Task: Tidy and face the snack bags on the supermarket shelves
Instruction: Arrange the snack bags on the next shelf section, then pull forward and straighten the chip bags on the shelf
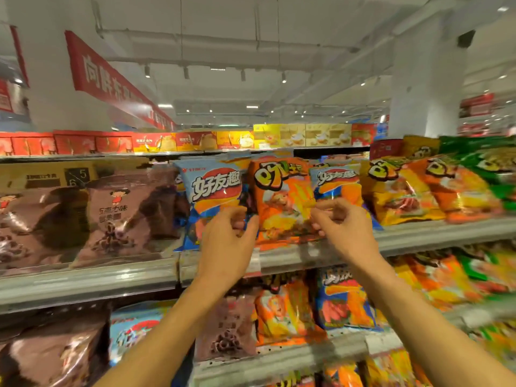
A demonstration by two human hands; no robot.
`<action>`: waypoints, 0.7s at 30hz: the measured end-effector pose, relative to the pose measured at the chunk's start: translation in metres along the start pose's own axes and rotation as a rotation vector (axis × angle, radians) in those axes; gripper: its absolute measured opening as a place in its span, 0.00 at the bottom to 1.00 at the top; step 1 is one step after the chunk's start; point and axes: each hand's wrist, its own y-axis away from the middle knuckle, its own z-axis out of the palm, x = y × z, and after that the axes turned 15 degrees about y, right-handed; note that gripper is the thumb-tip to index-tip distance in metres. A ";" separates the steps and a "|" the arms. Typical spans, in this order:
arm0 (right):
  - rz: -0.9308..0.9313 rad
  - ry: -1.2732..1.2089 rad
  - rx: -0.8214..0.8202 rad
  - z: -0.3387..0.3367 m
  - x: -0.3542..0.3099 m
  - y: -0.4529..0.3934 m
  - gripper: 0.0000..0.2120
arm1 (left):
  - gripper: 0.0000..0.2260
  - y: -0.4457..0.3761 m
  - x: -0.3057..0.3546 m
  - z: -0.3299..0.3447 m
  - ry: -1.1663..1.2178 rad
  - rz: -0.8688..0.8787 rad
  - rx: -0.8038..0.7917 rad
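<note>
A glossy orange crinkled snack bag (282, 199) stands upright on the grey metal shelf (418, 236), between two blue-and-orange foil chip bags (215, 191). The left hand (227, 241) pinches the orange bag's left edge with curled fingers. The right hand (343, 227) curls at its right edge; whether it grips there cannot be told. Brown chocolate snack bags (120, 216) fill the shelf to the left.
</note>
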 end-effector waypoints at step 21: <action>0.146 0.106 -0.551 -0.033 0.082 -0.149 0.24 | 0.43 -0.053 0.015 0.085 -0.010 -0.550 -0.052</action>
